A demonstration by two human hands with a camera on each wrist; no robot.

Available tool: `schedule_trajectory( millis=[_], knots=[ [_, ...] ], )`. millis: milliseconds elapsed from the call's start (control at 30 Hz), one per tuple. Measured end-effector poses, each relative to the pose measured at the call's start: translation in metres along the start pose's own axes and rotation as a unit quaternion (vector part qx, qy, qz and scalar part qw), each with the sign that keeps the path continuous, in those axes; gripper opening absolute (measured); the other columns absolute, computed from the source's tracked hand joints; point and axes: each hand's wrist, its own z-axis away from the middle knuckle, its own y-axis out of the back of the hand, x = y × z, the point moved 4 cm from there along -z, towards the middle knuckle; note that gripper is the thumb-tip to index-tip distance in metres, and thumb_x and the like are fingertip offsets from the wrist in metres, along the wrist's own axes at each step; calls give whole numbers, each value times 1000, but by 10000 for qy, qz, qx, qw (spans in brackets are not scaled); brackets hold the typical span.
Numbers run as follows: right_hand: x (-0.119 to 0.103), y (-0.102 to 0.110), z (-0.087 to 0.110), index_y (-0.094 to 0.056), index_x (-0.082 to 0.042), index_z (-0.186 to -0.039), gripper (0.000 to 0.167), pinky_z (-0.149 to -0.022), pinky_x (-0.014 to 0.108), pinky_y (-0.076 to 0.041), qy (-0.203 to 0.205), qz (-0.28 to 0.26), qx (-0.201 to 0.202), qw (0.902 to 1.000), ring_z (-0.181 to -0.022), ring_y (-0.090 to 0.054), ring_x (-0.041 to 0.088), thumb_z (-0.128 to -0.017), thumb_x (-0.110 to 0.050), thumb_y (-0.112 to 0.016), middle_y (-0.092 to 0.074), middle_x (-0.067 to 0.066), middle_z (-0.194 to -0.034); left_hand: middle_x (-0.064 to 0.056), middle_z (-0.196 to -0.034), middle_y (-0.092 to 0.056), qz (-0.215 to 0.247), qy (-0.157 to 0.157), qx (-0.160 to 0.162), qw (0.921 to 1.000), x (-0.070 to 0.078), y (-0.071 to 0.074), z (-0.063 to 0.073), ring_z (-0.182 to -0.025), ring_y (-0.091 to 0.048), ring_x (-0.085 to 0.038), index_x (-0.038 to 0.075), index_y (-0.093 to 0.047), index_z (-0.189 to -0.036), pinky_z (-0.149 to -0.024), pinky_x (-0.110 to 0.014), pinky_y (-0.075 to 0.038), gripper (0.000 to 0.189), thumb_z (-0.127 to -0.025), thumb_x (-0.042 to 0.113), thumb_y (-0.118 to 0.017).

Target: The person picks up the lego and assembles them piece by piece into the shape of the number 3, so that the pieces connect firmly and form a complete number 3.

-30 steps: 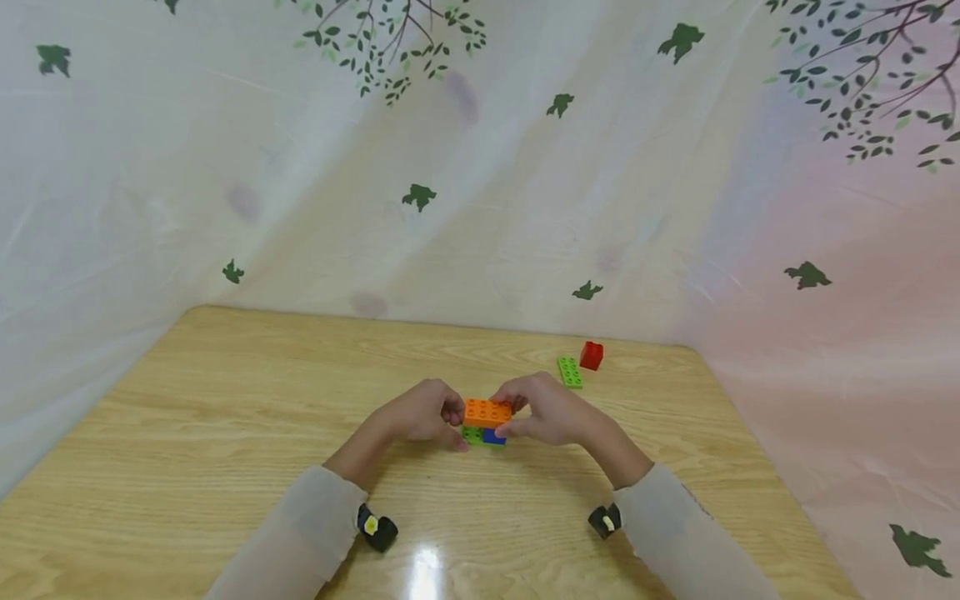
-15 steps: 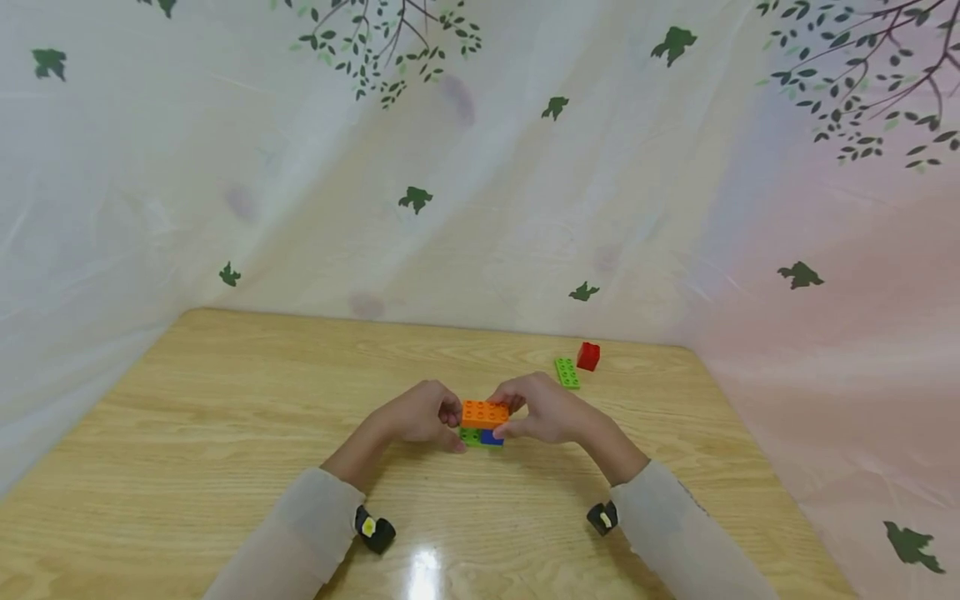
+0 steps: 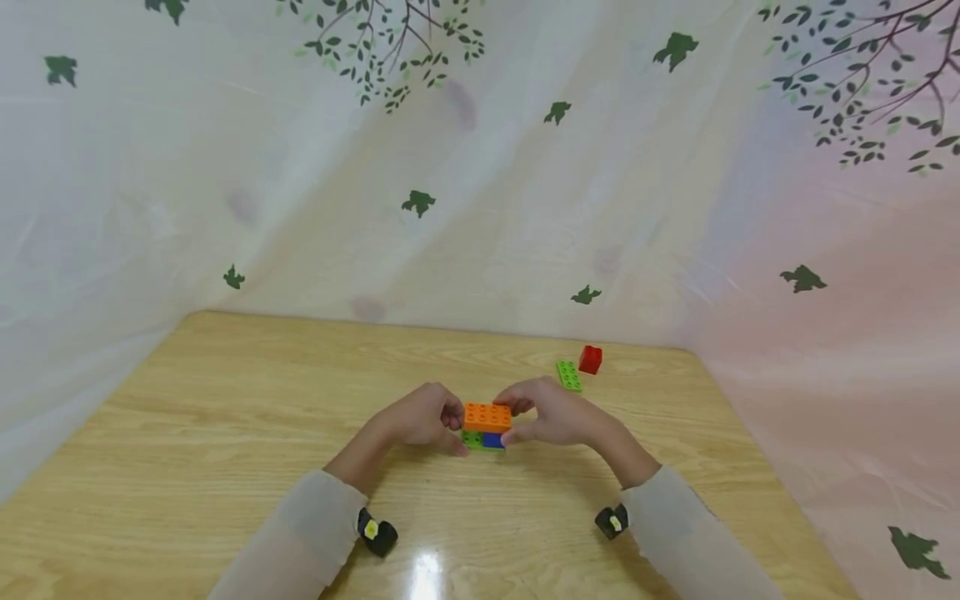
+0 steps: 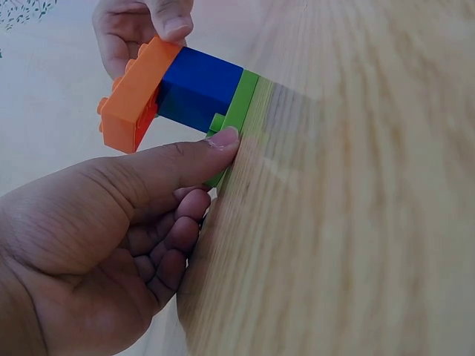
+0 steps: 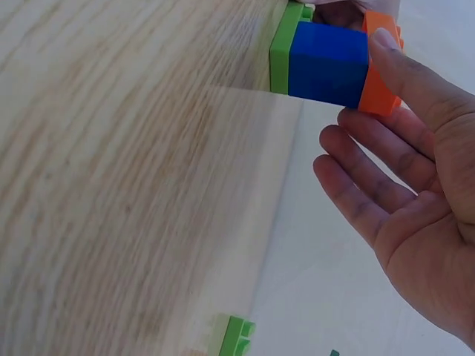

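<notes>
An orange brick (image 3: 487, 417) lies across the top of a blue brick (image 3: 492, 440), which stands on one end of a light green plate (image 3: 472, 440) on the table. My left hand (image 3: 426, 418) pinches the plate's free end, thumb on its studded edge (image 4: 217, 122) and fingers curled below the thumb. At the other end, my right hand (image 3: 553, 412) has its thumb on the near side of the orange brick (image 5: 375, 81) and its index finger behind it. The other right fingers spread loosely below. The orange brick overhangs the plate on the left hand's side.
A second light green plate (image 3: 569, 376) lies at the table's back right, beside a red brick (image 3: 591, 359). Behind the wooden table (image 3: 285, 367) hangs a pale curtain (image 3: 480, 250) with leaf prints. Dark wrist straps (image 3: 378, 536) show at both cuffs.
My right thumb has slid slightly outward, toward the right end of the orange brick, baring more of the blue brick. The left hand and the stack keep their places.
</notes>
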Motion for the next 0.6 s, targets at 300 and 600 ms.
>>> schedule_trajectory(
  millis=[300, 600],
  knots=[
    [15, 16, 11, -66, -6, -131, 49, -99, 53, -50, -272, 29, 147, 9995, -113, -66, 29, -90, -30, -81, -70, 10, -123, 6, -72, -55, -97, 60, 14, 9999, -1, -1, -1, -69, -49, -10, 9, -69, -84, -64, -27, -42, 27, -77, 21, -92],
    [42, 37, 23, -69, -3, -126, 40, -94, 50, -54, -293, 535, 669, 9959, -104, -68, 25, -92, -24, -79, -72, 11, -117, 6, -73, -56, -224, -8, 21, 9997, -2, -1, 0, -69, -50, -10, 10, -68, -83, -64, -26, -42, 27, -77, 22, -92]
  ],
)
